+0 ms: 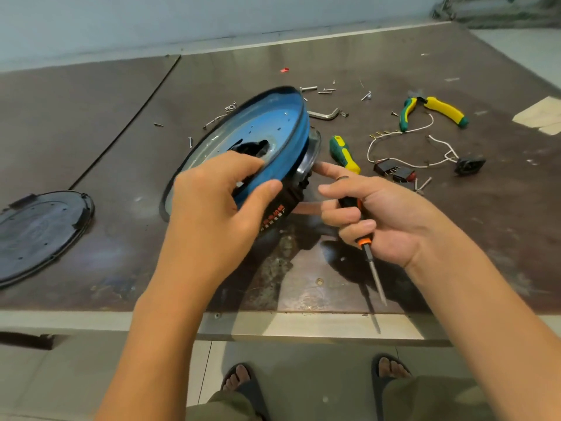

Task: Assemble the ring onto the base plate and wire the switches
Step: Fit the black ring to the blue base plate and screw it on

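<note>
Left hand (209, 205) grips round glossy blue plate (258, 129), tilted on edge.

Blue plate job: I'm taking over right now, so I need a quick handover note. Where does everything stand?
Left hand grips the blue plate, tilted on edge.
Right hand holds a screwdriver; its forefinger touches the metal ring behind the plate.
Switches with white wires lie loose on the table, to the right.
Done: ring against plate.
Left: fasten it, wire the switches.
</note>
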Motion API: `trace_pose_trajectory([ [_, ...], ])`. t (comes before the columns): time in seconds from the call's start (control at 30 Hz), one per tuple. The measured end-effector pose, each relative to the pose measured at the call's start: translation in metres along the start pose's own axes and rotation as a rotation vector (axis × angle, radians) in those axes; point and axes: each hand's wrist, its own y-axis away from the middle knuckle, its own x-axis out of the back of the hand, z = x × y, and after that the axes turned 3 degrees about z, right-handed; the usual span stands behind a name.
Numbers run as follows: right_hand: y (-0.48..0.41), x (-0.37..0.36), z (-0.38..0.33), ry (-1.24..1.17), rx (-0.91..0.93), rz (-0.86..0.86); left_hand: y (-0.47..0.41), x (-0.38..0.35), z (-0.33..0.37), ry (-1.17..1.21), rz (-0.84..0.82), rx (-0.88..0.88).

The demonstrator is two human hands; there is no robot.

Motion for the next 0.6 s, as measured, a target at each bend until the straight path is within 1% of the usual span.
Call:
trace_pose_trajectory([
  [0.03, 0.0, -0.003, 0.002, 0.021, 0.012, -0.019, 0.0, -0.002, 0.0, -0.019, -0.026, 0.007],
  [0.1, -0.001, -0.008, 0.009, 0.122, 0.07, 0.001, 0.0, -0.005, -0.001, -0.023, -0.071, 0.018],
  [0.2, -0.003, -0.017, 0.018, 0.24, 0.156, 0.032, 0.0, -0.002, -0.001, 0.002, -0.058, 0.027],
  [0.3, -0.006, -0.018, 0.021, 0.25, 0.191, 0.04, -0.002, 0.004, 0.003, 0.048, -0.012, 0.038],
  [0.37, -0.007, -0.017, 0.02, 0.254, 0.208, 0.014, -0.002, 0.009, 0.005, 0.08, 0.007, 0.055],
  [0.6, -0.008, -0.01, 0.023, 0.211, 0.167, -0.057, -0.008, 0.023, 0.003, 0.12, 0.037, 0.079],
])
